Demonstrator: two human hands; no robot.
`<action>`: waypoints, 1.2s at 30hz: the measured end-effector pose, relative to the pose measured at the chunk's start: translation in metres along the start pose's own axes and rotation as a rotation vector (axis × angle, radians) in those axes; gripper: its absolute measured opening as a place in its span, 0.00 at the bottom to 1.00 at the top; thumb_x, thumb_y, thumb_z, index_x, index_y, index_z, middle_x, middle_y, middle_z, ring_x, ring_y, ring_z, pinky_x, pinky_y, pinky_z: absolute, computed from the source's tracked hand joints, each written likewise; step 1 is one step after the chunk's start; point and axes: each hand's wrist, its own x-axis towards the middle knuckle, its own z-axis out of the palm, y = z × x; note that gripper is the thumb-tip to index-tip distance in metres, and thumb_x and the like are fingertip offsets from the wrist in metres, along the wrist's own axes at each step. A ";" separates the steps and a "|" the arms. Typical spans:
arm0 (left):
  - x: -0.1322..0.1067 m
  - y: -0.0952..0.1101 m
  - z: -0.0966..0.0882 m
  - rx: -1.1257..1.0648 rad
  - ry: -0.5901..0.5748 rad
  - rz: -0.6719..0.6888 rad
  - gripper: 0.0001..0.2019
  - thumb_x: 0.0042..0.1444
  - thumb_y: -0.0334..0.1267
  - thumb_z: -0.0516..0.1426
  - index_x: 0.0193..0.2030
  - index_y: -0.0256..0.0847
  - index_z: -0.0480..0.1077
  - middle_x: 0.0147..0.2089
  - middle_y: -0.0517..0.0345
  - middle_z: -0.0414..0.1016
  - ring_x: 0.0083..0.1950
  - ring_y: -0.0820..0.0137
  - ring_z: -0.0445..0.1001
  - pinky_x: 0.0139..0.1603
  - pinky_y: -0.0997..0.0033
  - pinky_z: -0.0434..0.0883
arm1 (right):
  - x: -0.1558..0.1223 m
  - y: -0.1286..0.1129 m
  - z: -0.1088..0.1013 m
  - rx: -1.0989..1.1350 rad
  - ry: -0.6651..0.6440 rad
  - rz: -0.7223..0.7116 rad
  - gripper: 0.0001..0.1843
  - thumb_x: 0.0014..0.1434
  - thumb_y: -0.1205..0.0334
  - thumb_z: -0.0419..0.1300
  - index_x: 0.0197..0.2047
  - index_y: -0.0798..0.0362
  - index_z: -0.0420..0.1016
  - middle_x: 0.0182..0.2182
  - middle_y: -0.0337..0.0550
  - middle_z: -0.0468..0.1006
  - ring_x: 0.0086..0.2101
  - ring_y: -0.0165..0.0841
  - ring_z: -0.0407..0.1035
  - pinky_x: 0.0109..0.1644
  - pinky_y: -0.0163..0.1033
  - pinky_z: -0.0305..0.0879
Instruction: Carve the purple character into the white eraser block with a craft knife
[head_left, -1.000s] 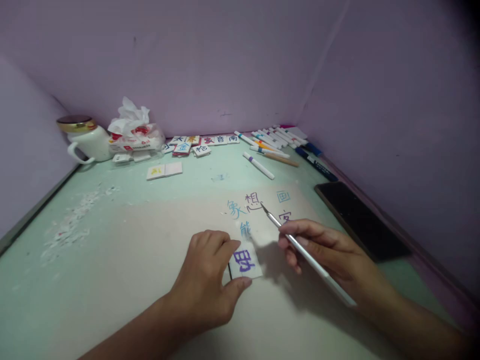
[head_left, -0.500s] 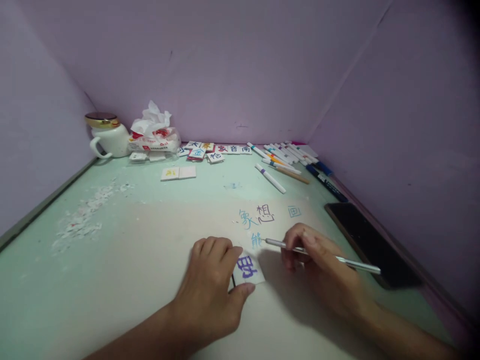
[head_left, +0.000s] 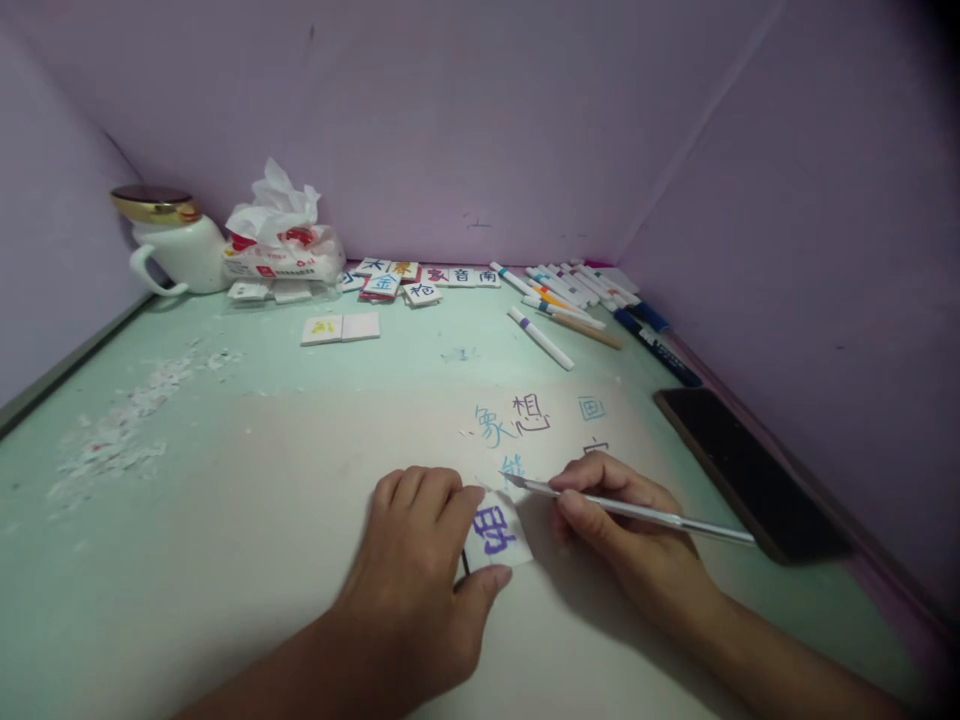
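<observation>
My left hand point(head_left: 424, 560) grips a small white square tile point(head_left: 517, 550) between thumb and fingers and presses it to the table. A purple character is drawn on the tile, and the hand covers its left part. My right hand point(head_left: 630, 520) is closed round a slim silver craft knife point(head_left: 637, 512). The pointed blade tip hovers just beyond the tile's far edge, in front of a blue character point(head_left: 514, 468) written on the tabletop. More characters in blue and purple point(head_left: 530, 413) are written farther back.
A black phone point(head_left: 750, 470) lies at the right. Several markers point(head_left: 541, 338), lettered tiles point(head_left: 422, 293), a tissue pack point(head_left: 285, 250) and a lidded white mug point(head_left: 184, 255) line the back. Two joined tiles point(head_left: 360, 327) lie before them. White scraps point(head_left: 127, 440) are scattered at left.
The craft knife's blade has shifted slightly left and nearer to the tile's far edge. My right fingers have drawn closer round the handle. The left hand stays on the tile; the camera view has shifted.
</observation>
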 end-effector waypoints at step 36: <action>0.003 0.001 0.001 -0.007 0.003 0.008 0.13 0.51 0.36 0.57 0.43 0.33 0.67 0.42 0.44 0.67 0.43 0.56 0.63 0.44 0.47 0.62 | 0.000 0.001 0.007 -0.383 -0.142 -0.532 0.06 0.64 0.67 0.49 0.36 0.51 0.65 0.23 0.35 0.68 0.24 0.27 0.63 0.27 0.32 0.59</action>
